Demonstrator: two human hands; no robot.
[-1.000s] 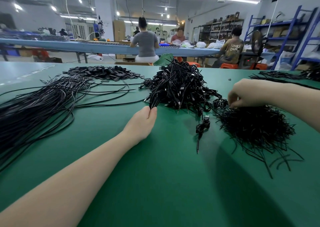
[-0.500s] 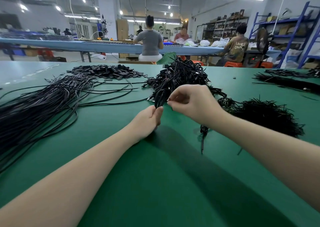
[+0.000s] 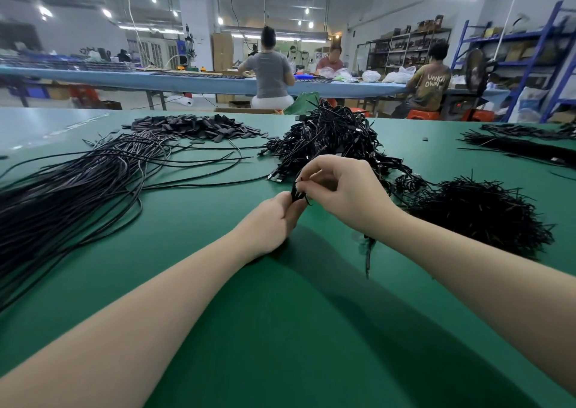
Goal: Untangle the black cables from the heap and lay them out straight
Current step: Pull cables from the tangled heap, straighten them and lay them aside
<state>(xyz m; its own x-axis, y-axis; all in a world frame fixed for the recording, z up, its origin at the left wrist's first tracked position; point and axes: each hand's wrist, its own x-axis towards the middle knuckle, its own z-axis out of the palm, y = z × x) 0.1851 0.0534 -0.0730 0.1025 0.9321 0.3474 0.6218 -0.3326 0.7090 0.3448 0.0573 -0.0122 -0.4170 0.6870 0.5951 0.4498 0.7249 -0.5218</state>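
Observation:
A tangled heap of black cables [image 3: 330, 139] rises at the middle of the green table [image 3: 280, 329]. Just in front of it my left hand [image 3: 271, 223] pinches the end of a small folded black cable [image 3: 296, 194]. My right hand [image 3: 346, 195] meets it from the right, thumb and forefinger pinching the same cable a little higher. Straightened black cables [image 3: 71, 186] lie fanned out along the left side of the table. A loose coiled cable [image 3: 369, 251] lies partly hidden under my right wrist.
A bristly pile of short black ties [image 3: 480, 214] sits at the right. Flat black pieces [image 3: 193, 127] are heaped at the back left, more black bundles [image 3: 523, 142] at the far right. Three people sit at a blue table [image 3: 187, 82] behind.
My right hand left the pile of ties at the right and came over to my left hand, where it now pinches the cable. My left hand stayed in place.

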